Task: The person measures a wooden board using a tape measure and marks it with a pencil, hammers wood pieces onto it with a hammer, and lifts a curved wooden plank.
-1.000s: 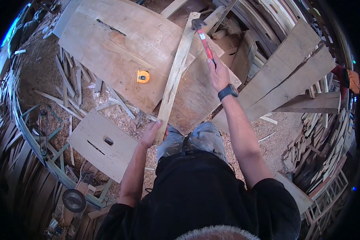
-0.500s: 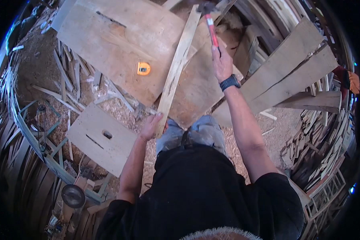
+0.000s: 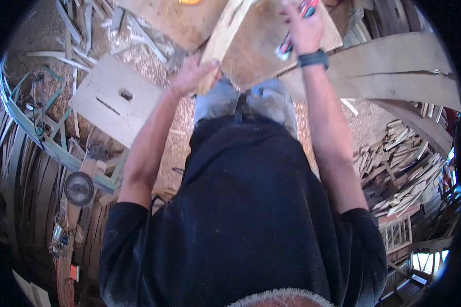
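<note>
Left grip [image 3: 194,74] clasps wooden strip [image 3: 225,31] — right grip [image 3: 307,34] loosely holds hammer [image 3: 309,7].

A flat, pale wooden board [image 3: 117,98] with an oval hole was near a round grey disc [image 3: 79,189]. Thin tan wood sticks [image 3: 400,171] sat piled at right.

The right hand [image 3: 307,35] has turned the hammer [image 3: 308,8], one end now nearing the surface's [image 3: 256,51] near edge; tape measure [image 3: 190,1] half-cropped
</note>
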`<state>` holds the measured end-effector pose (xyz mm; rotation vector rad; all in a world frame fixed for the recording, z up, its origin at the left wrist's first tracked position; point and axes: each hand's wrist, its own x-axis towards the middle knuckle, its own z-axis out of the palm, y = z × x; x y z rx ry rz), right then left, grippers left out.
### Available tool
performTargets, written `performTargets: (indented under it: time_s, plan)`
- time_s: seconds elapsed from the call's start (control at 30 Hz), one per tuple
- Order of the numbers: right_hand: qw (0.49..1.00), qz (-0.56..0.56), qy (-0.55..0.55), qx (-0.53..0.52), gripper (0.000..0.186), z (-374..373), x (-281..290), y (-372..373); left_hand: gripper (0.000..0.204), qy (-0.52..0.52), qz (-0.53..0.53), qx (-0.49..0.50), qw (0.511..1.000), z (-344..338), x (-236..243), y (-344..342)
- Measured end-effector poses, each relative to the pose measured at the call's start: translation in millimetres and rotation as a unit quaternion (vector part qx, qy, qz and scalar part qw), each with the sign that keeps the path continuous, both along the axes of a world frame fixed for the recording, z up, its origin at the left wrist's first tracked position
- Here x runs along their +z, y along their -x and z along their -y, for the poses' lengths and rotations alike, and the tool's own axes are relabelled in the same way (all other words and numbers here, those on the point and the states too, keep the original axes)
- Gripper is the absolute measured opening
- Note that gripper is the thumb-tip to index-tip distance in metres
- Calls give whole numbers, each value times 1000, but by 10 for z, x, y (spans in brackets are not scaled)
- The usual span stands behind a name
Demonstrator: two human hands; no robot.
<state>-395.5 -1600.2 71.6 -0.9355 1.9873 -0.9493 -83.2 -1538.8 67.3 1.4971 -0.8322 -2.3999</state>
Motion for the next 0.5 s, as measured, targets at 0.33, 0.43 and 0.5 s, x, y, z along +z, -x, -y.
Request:
performTargets:
  time_s: [0.33,0.43,0.5]
  plan:
    - [982,189,12,-1,43,113,141,-344,30,131,-69,-2,989,-155,-279,900]
    - [955,290,55,-11,41,110,151,-385,37,314,-35,-114,942,-54,-342,910]
    - [948,313,61,14,42,-1,47,-241,42,308,0,-208,928,256,-18,830]
